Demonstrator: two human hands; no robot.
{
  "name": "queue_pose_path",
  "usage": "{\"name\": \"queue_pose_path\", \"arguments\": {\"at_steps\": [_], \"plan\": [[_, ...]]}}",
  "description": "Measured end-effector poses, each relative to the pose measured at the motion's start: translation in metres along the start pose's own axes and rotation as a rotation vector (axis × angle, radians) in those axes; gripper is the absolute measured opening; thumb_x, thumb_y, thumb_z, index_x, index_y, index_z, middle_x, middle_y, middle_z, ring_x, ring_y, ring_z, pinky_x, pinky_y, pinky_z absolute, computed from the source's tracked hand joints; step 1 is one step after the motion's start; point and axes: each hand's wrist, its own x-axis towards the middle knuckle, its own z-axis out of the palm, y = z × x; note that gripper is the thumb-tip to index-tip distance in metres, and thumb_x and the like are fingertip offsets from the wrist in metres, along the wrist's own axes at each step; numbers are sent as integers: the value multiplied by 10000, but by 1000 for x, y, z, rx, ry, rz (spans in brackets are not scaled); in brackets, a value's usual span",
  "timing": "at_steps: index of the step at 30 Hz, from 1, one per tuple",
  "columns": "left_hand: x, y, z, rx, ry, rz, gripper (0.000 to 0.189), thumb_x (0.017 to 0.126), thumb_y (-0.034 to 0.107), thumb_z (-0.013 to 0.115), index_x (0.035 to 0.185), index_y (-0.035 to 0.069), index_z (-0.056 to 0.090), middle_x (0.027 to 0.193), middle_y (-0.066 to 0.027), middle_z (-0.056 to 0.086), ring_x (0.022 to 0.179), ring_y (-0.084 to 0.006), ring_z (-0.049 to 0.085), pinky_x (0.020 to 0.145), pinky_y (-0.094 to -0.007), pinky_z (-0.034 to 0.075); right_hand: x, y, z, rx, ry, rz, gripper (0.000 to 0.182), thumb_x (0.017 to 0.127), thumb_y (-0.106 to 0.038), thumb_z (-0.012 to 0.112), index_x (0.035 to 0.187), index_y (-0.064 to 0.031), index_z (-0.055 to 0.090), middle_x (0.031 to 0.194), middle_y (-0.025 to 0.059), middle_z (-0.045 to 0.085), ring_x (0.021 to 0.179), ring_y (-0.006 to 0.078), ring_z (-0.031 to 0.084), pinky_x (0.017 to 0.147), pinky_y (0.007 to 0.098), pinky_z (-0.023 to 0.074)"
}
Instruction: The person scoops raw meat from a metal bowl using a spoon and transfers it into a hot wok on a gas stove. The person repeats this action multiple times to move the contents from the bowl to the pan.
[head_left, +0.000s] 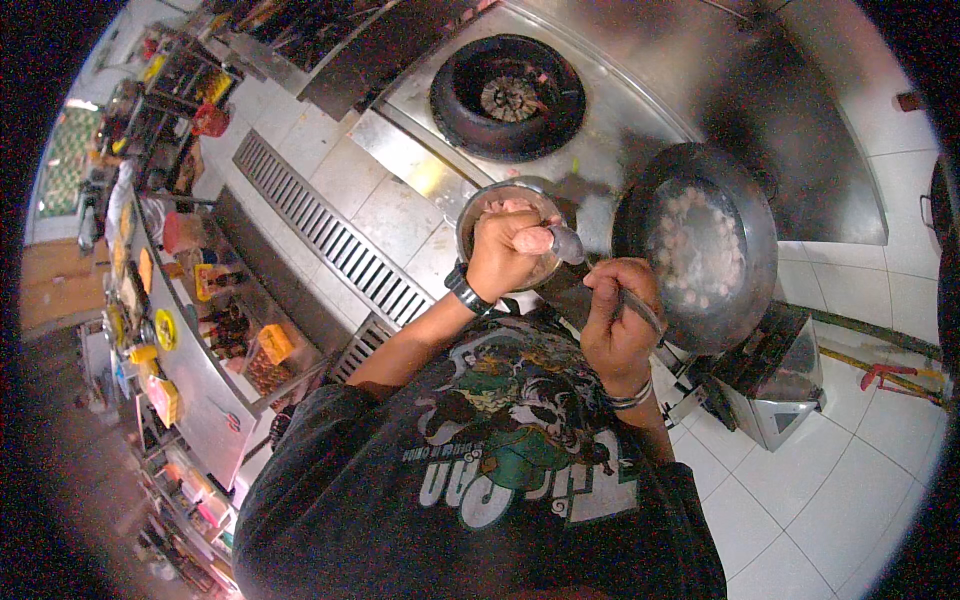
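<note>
My left hand (504, 251) is closed in a fist over a metal bowl (471, 217) of pink minced meat paste (506, 205). A lump of the paste (533, 240) bulges out at the top of the fist. My right hand (621, 322) grips the handle of a metal spoon (568, 245), whose bowl touches the side of that lump. To the right, a large dark wok (756, 247) holds cloudy liquid and many pale meatballs (694, 244), mostly around its edge.
An open wok burner (508, 97) is set in the steel stove top (607, 82) beyond the bowl. A floor drain grate (330, 225) runs at the left. Farther left stands a steel table (202, 405) with a yellow plate (166, 330) and scissors (232, 421). A steel box (780, 412) stands below the wok.
</note>
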Motion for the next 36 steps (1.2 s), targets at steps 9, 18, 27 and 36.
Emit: {"name": "queue_pose_path", "arguments": {"at_steps": [9, 18, 27, 36], "plan": [[5, 23, 2, 9, -40, -22, 105, 746, 84, 650, 807, 9, 690, 729, -150, 636, 678, -281, 616, 659, -344, 465, -2, 1, 4, 10, 7, 35, 161, 975, -126, 519, 878, -8, 570, 806, 104, 617, 755, 210, 605, 703, 318, 478], [1, 19, 5, 156, -114, 31, 215, 695, 77, 658, 891, -6, 691, 808, -181, 661, 765, -333, 634, 695, -387, 480, -7, 14, 11, 343, 78, 453, 126, 951, -141, 553, 902, -28, 578, 797, 89, 616, 665, 201, 581, 651, 321, 472], [8, -23, 15, -6, -266, -59, 293, 793, 153, 745, 672, 47, 500, 681, -56, 588, 602, -169, 584, 541, -311, 441, -39, 120, -11, 1328, 498, 925, 190, 999, -219, 485, 972, -67, 595, 931, 29, 615, 859, 179, 561, 789, 331, 476], [16, -7, -4, -500, -344, -787, 201, 873, 115, 702, 739, 39, 572, 659, -45, 618, 466, -112, 580, 368, -227, 429, -153, 289, -101, -568, 341, 723, 331, 974, -309, 534, 908, 0, 634, 707, 89, 665, 640, 215, 624, 630, 354, 482]]}}
